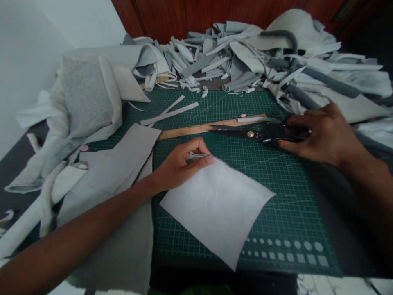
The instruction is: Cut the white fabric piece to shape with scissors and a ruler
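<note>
Scissors [260, 134]: black, long-bladed, brass-coloured pivot; blades point left, tips over flat light-brown ruler [184, 130].
Right hand [322, 131]: fingers closed round the scissor handles.
Left hand [184, 164]: fingers and thumb pinched together on the upper edge of the sheet, near its top corner.
Sheet [217, 205]: pale grey-white, roughly square, soft-looking, double edge at top; held over the mat, near side of the ruler. Contact of lower corner with mat: cannot tell.
Mat [285, 176]: green, gridded, pale circles and squares along near edge; lies on dark surface [331, 213].
Strips [181, 110]: two, narrow, white, crossing beyond ruler.
Offcuts [202, 65]: grey and white, heaped at the far side.
</note>
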Demonstrator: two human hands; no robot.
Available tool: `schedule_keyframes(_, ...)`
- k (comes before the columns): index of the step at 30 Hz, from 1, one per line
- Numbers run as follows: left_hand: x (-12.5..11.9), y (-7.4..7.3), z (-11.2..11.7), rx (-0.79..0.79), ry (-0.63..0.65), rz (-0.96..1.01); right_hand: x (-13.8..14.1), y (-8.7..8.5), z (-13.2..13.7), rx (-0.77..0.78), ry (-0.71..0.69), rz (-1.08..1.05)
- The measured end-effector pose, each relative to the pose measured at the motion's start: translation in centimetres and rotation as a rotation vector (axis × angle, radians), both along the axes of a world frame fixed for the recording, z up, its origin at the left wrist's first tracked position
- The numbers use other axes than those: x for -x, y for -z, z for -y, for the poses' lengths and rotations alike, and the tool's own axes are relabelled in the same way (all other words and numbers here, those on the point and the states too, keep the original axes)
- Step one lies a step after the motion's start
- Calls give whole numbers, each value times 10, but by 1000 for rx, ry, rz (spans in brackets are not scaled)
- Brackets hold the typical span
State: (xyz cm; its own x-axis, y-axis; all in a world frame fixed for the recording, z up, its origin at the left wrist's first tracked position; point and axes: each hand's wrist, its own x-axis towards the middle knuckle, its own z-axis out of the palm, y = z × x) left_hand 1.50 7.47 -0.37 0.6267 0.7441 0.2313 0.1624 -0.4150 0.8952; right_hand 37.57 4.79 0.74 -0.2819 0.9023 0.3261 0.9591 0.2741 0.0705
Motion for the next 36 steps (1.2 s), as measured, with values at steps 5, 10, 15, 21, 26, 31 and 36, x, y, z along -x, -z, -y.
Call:
schedule_keyframes(5, 1, 2, 2, -21, 82, 36, 11, -5, 3, 176, -15, 8)
schedule_keyframes(10, 1, -3, 3, -123, 100, -12, 26, -19, 12, 249, 30, 186)
schedule_keyframes(15, -2, -6, 6, -196, 92, -51, 42, -26, 28, 224, 124, 351)
schedule_keyframes(21, -4, -3, 7, -208, 41, -62, 53, -29, 38, 239, 125, 239)
schedule_keyframes(26, -2, 0, 7, -208, -22, 0, 68, -39, 38, 206, -186, -434)
schedule_keyframes(31, -3, 3, 2, -297, -133, -8, 88, -21, 41, 600, -686, -778)
schedule_keyframes(36, 1, -5, -1, -591, -381, 185, 111, -4, 49, 324, -626, -924)
